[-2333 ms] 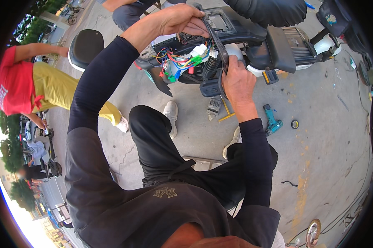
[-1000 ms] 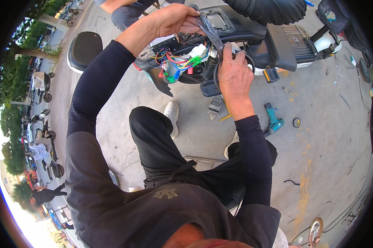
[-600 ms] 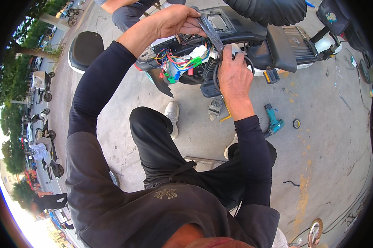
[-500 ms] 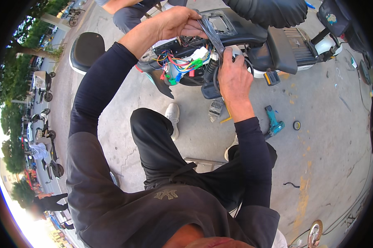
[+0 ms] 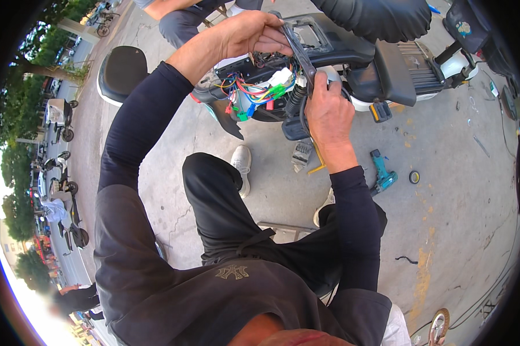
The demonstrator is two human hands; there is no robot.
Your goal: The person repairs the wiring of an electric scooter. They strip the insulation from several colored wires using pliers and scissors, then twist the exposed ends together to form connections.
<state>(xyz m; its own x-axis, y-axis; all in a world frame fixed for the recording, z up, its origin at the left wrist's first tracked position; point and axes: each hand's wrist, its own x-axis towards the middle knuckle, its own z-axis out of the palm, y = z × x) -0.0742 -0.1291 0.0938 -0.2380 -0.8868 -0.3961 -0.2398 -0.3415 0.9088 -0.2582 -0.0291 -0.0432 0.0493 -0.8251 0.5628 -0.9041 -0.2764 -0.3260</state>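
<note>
A dark, flat, flexible strip [image 5: 300, 55] is stretched between my hands above an opened-up electric scooter [image 5: 352, 49]. My left hand [image 5: 255, 36] pinches its far end between thumb and fingers, the other fingers loosely extended. The near end is gripped by my right hand [image 5: 331, 115], knuckles up, beside the scooter's shock absorber [image 5: 295, 101]. A black loop of cable or tubing runs around that hand; whether the hand holds it too I cannot tell. Below the strip, a bundle of coloured wires [image 5: 258, 92] with white, green, blue and red connectors spills out of the scooter's body.
A detached black seat [image 5: 123, 72] is at the left. On the concrete lie a teal power drill [image 5: 382, 173], a tape roll [image 5: 414, 177], a grey block-like part [image 5: 301, 154] and a yellow rod [image 5: 317, 169]. Another person's knee [image 5: 182, 26] is close by at the top.
Both hands keep hold of the strip and have barely moved. The whole view has shifted very slightly. A distant person at the lower left has changed position.
</note>
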